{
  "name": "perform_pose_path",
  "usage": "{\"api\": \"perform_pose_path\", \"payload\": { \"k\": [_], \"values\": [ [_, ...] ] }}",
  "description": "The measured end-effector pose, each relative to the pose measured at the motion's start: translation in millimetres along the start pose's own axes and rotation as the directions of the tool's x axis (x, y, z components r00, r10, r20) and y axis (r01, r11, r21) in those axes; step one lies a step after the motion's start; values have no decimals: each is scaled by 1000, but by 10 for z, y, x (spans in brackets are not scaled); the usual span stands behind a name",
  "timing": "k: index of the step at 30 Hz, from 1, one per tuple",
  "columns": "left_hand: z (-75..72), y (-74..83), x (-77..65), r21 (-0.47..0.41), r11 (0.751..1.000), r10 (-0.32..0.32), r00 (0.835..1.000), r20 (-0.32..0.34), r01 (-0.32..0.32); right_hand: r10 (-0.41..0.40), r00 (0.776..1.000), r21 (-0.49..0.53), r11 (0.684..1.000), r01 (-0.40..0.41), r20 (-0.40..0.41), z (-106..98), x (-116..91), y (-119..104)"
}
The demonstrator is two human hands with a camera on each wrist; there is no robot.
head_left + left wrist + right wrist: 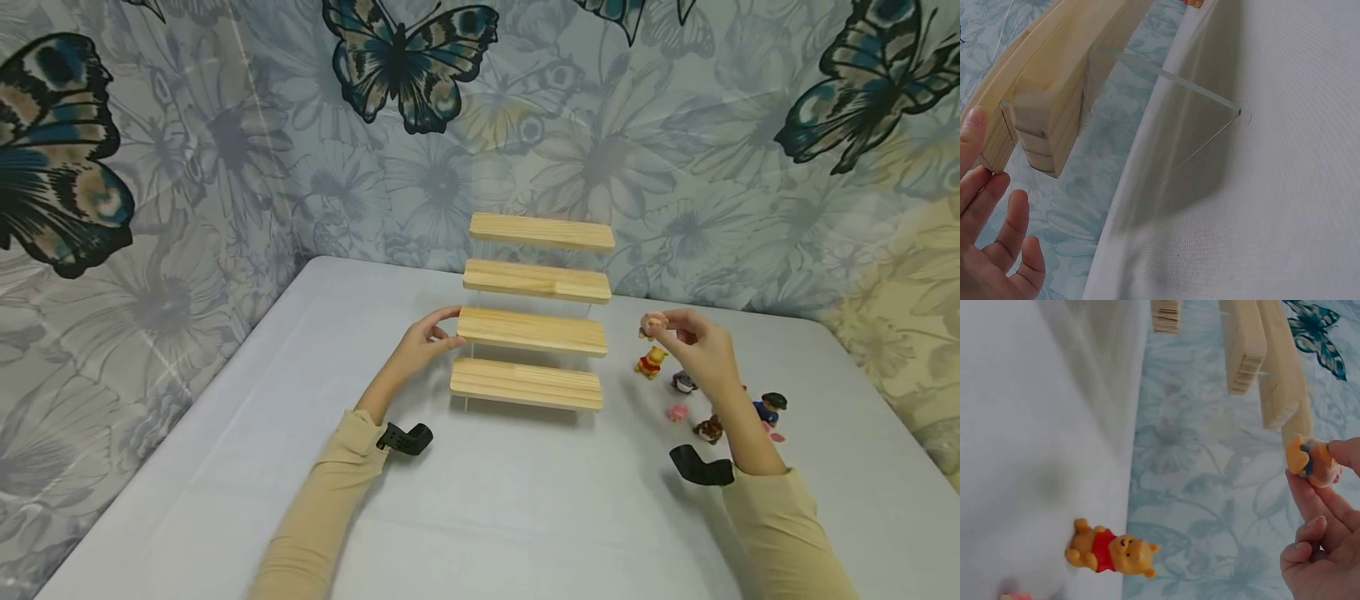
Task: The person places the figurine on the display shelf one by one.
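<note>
A tiered display stand with several pale wooden boards (532, 332) on clear supports stands on the white table. My left hand (422, 343) grips the left end of its second-lowest board, thumb above and fingers below in the left wrist view. My right hand (703, 354) pinches a small toy figurine (1311, 461), orange with a blue band, and holds it raised to the right of the stand. The fingers partly cover it. Below that hand a Winnie-the-Pooh figurine (651, 362) in a red shirt is on the table.
More figurines lie near my right forearm: a grey one (684, 382), a pink one (677, 412), a brown one (708, 429) and one in blue with a dark cap (770, 407). Butterfly-patterned fabric (442, 183) hangs behind the white table (525, 508).
</note>
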State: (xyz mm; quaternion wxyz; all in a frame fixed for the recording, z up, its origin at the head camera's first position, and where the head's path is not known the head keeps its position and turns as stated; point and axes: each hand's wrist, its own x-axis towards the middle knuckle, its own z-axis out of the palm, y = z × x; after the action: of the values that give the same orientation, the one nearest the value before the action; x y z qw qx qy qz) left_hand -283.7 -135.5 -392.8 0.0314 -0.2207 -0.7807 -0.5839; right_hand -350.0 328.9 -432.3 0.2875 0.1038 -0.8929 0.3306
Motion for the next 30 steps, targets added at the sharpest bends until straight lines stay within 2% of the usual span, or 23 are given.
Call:
{"api": "perform_pose_path", "payload": {
  "k": [7,11,13,15,16,18,20,22,23,27,29,30],
  "values": [
    [0,3,17,42,999,7,1000,-21,-6,-52,997,45,998,54,-55,31,118,26],
    [-1,11,27,13,1000,20,1000,-18,-20,-63,995,50,996,68,-80,47,186,-2],
    [-2,102,1,3,1000,23,1000,-19,-23,-78,993,68,994,84,-93,53,219,-26],
    [0,144,-14,-7,1000,19,999,-26,-20,-67,995,95,993,74,-75,-88,174,-487],
    [3,140,-14,-12,1000,16,999,-29,-16,-67,996,164,984,75,-55,-103,191,-519],
    [13,118,-15,-13,1000,7,999,-34,-8,-58,998,197,978,63,-31,-246,144,-976],
    [21,16,6,-17,1000,0,999,-40,-1,-43,999,209,977,43,-6,-386,97,-1438],
    [24,-34,9,-21,1000,-6,999,-42,5,-65,998,217,974,65,-7,-359,135,-1427],
    [23,-35,2,-19,1000,-7,999,-45,6,-64,998,183,981,65,-11,-385,124,-1577],
    [16,-32,-14,-14,1000,-15,999,-52,15,-63,998,281,957,69,-30,-155,287,-1154],
    [19,-38,-16,-8,1000,-13,998,-57,12,-60,998,320,945,62,-17,-120,331,-1116],
    [22,-42,-15,-7,1000,-11,998,-58,11,-69,997,311,948,72,-21,-123,336,-1169]
  ]
}}
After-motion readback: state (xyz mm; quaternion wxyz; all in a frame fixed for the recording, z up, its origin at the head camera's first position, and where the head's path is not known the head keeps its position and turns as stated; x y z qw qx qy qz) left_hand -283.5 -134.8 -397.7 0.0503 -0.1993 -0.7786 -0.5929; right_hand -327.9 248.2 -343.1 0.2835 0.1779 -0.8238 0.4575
